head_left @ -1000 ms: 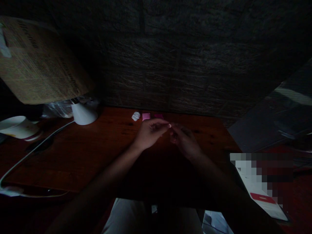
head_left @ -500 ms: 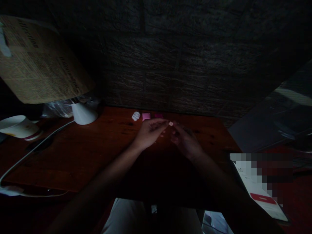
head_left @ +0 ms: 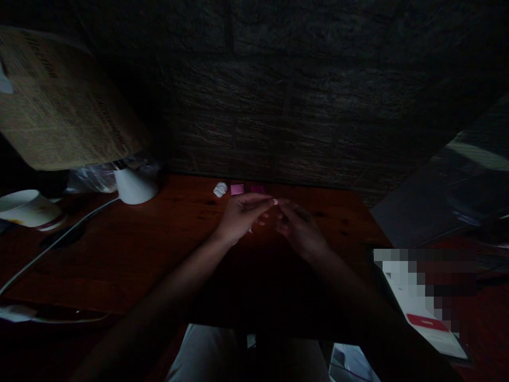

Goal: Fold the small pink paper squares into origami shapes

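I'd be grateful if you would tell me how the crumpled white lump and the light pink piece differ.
The crumpled white lump is white, while the light pink piece is pink. The lump has an uneven, creased outline; the pink piece looks squarish with straighter edges. Both rest on the wooden table, near the wall.

Head-worn camera looks forward and down over both hands [head_left: 274, 220].
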A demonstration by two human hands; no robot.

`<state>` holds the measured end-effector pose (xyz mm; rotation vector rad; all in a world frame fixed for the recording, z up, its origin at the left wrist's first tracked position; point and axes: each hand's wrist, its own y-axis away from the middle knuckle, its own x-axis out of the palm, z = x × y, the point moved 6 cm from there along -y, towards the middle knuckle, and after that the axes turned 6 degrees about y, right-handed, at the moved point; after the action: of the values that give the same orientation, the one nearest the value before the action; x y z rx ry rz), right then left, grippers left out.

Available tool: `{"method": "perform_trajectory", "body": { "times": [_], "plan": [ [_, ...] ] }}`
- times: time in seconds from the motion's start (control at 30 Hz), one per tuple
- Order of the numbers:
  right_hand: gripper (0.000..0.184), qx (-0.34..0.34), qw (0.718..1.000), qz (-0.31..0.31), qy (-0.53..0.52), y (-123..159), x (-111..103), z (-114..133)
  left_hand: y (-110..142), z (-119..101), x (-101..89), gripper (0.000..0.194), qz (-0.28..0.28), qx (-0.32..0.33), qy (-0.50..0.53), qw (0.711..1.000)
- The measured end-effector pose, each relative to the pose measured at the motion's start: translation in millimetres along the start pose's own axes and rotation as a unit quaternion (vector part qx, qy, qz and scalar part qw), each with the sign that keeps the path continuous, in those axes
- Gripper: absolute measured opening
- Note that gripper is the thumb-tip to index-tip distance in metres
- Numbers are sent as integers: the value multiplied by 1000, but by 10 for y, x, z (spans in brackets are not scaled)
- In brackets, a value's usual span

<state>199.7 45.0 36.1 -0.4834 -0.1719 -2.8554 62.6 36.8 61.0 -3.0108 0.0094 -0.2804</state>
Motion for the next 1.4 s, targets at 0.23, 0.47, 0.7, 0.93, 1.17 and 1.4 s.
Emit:
{"method": "perform_trajectory", "body": {
  "times": [0.23, 0.47, 0.7, 0.93, 1.17, 1.4],
  "plan": [
    [45, -1, 1000, 19, 2, 3, 12, -20, -29, 23, -6, 27, -7, 13, 14, 1000],
    [45, -1, 1000, 7, 5, -4, -9, -21, -16, 11, 2, 28, -7, 8, 26, 1000],
    [38, -44, 999, 1, 20, -5, -25, 28, -24, 44, 0, 33, 11, 13, 6, 1000],
    [38, -99, 993, -4, 70, -11, -28, 80, -7, -21, 33, 33, 29, 14, -11, 999],
    [36, -100, 991, 7, 85, -11, -25, 70, -18, -18, 10, 31, 23, 12, -14, 1000],
    [36, -47, 998, -2, 42, 0, -42, 70, -36, -37, -9, 25, 27, 56, -20, 998]
  ]
}}
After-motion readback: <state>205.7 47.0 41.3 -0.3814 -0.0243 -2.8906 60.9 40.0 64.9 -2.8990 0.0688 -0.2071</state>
